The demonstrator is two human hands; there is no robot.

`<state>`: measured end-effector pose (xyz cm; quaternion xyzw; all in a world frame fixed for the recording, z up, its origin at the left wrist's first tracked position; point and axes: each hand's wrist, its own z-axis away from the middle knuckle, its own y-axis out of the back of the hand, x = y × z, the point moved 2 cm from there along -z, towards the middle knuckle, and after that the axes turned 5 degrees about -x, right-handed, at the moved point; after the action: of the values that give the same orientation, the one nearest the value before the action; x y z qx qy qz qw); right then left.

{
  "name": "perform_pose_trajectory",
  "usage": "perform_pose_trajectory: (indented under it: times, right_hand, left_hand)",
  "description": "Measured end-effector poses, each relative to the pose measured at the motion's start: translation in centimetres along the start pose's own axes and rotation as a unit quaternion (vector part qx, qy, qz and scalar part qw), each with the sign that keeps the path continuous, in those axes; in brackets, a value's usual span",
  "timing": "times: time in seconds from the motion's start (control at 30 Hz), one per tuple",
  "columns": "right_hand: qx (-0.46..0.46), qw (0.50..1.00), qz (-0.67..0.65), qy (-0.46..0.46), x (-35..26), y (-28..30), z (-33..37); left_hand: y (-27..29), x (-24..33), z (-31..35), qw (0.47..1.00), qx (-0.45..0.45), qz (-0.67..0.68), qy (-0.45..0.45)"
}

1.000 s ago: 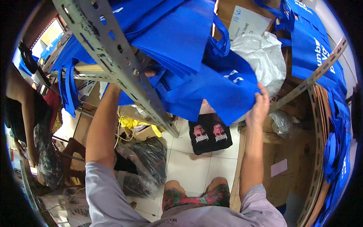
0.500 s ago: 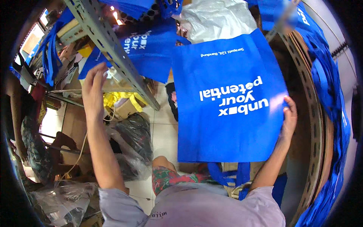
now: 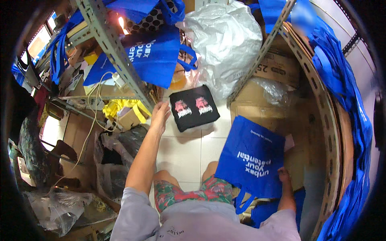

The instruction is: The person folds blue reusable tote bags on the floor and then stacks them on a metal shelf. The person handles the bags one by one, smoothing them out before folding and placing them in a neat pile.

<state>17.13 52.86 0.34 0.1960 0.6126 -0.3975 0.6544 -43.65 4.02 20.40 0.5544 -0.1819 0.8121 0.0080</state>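
Observation:
My right hand [image 3: 284, 174] grips the right edge of a blue tote bag [image 3: 251, 158] with white lettering, low on my right side. Two blue loop handles hang from the bag's near edge. In front of me my left hand [image 3: 160, 116] is raised beside a metal rack post, its fingers extended and nothing held. Just right of those fingers a black folded cloth item [image 3: 194, 109] with two pink-and-white prints tops a small stack. Whether the left fingertips touch it I cannot tell.
A slotted metal post [image 3: 116, 52] rises at left, with another blue bag [image 3: 150, 60] behind it. A big white plastic sack [image 3: 225, 44] lies ahead. Cardboard boxes [image 3: 273, 70] fill the right-hand shelf; blue bags [image 3: 341, 80] hang along the far right. Grey plastic [image 3: 120, 156] lies at left.
The blue tote bag has dropped from in front of me to my lower right in my right hand, uncovering the black cloth stack. My left hand has moved right and down toward that stack.

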Motion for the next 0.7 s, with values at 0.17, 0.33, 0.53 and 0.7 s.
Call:
perform_pose_trajectory:
  times: [0.17,0.33,0.53,0.7]
  right_hand:
    - [0.023,0.910,0.395,-0.126,-1.1,-4.2,1.7]
    - [-0.013,0.989,0.124,0.079,-1.7,-0.2,0.7]
    - [0.062,0.849,0.522,-0.053,-16.5,-13.1,0.3]
    - [0.017,0.828,0.559,-0.046,-13.9,-7.1,-2.7]
  left_hand:
    - [-2.4,4.6,-7.1,0.980,0.047,0.148,-0.121]
    - [-6.2,7.1,-8.1,0.967,0.071,0.061,-0.237]
    - [-13.8,12.0,0.9,0.937,-0.064,-0.142,-0.312]
    - [-15.0,10.8,13.5,0.957,-0.117,-0.086,-0.253]
